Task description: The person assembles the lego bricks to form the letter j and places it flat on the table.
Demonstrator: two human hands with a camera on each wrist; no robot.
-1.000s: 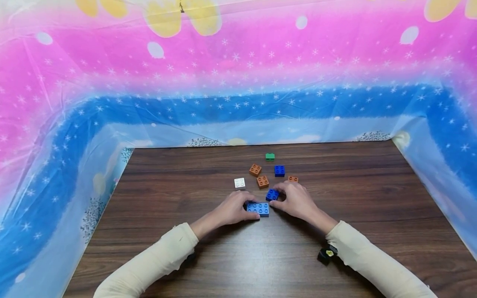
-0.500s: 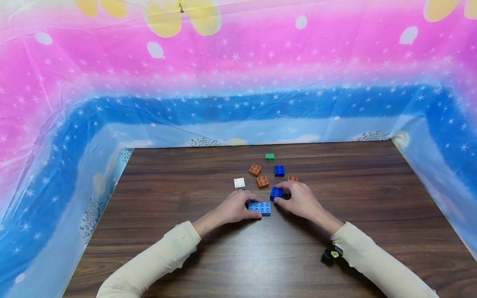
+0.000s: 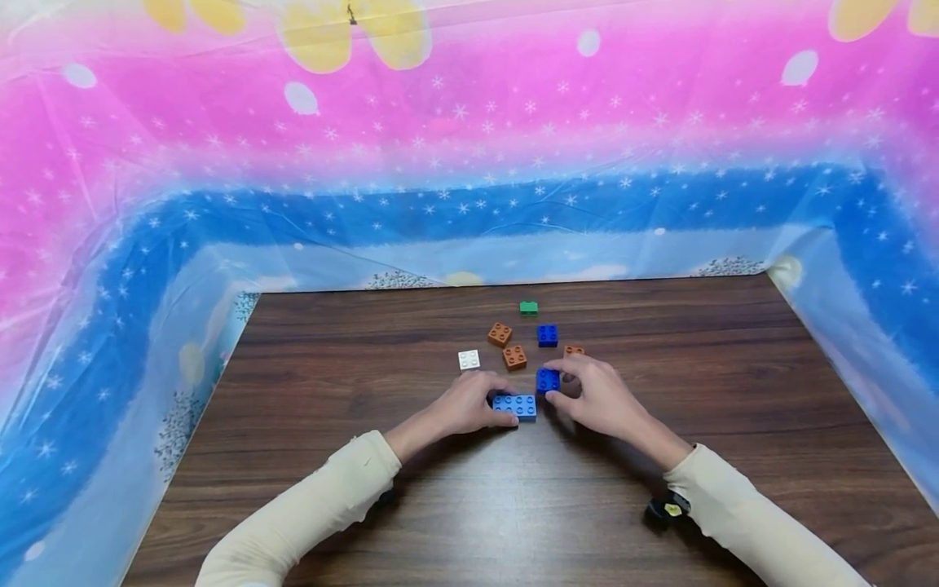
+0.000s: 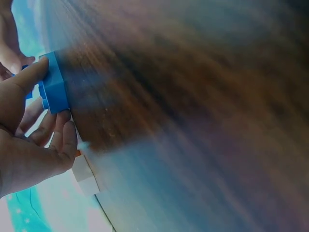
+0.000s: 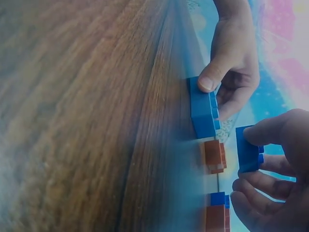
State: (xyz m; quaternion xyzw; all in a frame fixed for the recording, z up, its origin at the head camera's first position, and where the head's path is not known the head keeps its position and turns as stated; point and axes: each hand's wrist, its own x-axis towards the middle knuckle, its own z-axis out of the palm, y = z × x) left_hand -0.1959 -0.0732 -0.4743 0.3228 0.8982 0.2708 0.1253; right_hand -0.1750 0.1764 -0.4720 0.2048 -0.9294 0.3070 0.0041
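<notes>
My left hand (image 3: 469, 403) pinches a light blue eight-stud brick (image 3: 524, 406) between thumb and fingers, studs up, at the middle of the table. Its long side (image 4: 57, 89) shows in the left wrist view, low at the wood. Just right of it, my right hand (image 3: 600, 397) pinches a dark blue four-stud brick (image 3: 547, 381) by its sides. In the right wrist view this small brick (image 5: 246, 151) is held clear of the table, apart from the light blue one (image 5: 202, 111). The fingers partly cover both bricks.
Beyond the hands lie a white brick (image 3: 469, 359), two orange bricks (image 3: 500, 333), another dark blue brick (image 3: 547, 335) and a green brick (image 3: 528, 308). A further orange brick (image 3: 575, 350) is partly hidden behind my right hand. Patterned cloth (image 3: 455, 212) surrounds the table (image 3: 352, 342).
My right hand has carried the dark blue brick a little to the right. My left hand and the light blue brick have shifted slightly right and away. The loose bricks stay put.
</notes>
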